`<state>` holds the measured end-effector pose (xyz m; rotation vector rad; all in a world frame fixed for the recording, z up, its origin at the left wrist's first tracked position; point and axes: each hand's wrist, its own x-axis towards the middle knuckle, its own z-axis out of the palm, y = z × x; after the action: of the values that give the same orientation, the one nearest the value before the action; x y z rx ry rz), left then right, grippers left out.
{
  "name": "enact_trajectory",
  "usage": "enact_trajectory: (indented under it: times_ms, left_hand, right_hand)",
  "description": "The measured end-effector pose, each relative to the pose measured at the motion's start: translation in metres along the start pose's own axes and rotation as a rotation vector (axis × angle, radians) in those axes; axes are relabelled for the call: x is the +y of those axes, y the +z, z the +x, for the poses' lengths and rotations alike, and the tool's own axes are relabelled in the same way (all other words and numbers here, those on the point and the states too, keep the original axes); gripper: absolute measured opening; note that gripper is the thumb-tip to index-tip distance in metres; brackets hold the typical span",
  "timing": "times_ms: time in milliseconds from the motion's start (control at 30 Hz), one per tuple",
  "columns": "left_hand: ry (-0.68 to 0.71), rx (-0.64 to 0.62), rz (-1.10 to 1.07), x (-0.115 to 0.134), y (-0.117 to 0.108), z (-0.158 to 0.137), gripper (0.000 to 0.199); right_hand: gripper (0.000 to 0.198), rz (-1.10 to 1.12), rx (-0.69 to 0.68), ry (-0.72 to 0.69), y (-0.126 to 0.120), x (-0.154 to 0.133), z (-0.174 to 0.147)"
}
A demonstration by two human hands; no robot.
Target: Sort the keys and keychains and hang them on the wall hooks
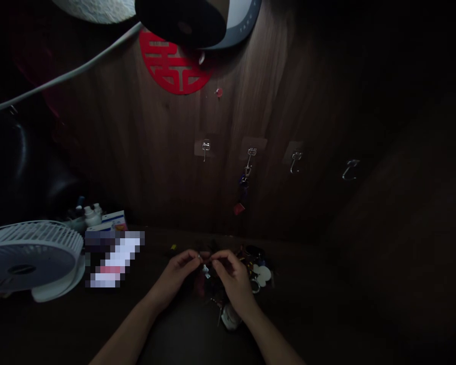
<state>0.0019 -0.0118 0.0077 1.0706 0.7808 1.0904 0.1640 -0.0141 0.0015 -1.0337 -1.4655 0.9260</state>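
Dim light leaves the right side nearly black, with a pixelated patch (pixel 118 259) lower left.

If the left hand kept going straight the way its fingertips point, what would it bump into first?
Probably the bare, bent-fingered right hand, facing the left hand across a narrow gap, though depth is unclear in this dim light.

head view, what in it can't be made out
In the head view:
- What the left hand and right hand may be pinching: too small and dark.
- Part of the clutter: covered by the right hand, much of the rest lost in shadow.
- Fan: its left side is cut off by the picture's edge.
- Red cutout: its top is hidden by the black object.
- Pixelated patch: what lies there is masked.
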Motion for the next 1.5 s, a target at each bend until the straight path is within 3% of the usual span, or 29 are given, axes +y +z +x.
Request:
enact_trajectory:
  times_ms: [167,300,567,733,1167,1500]
  left_hand:
    - [-0.092,0.029,-0.089,-0.005,0.001,0.002,0.021]
    - [-0.109,0.017,-0.134,-0.008,0.002,0.004,0.032]
    - [-0.104,-0.028,0.083,-0.004,0.004,0.0,0.048]
    - [-0.123,-0.076,0.06,-0.008,0.001,0.001,0.053]
    - [-0.139,-0.169,0.05,-0.004,0.003,0.0,0.058]
    - [-0.192,-0.243,0.026,-0.008,0.003,-0.003,0.059]
  right_hand:
    - [0.014,-0.059,-0.004,-0.085,-0.002,0.001,0.0]
    - [0.016,-0.086,-0.027,-0.144,-0.003,0.002,0.001]
    - [0.017,-0.105,-0.049,-0.094,-0.003,0.006,0.003]
    - [0.018,-0.139,-0.031,-0.138,-0.006,0.008,0.004]
    - [0.034,-0.3,-0.158,-0.286,-0.009,0.009,0.003]
    - [0.019,-0.41,-0.078,-0.347,-0.014,0.01,0.005]
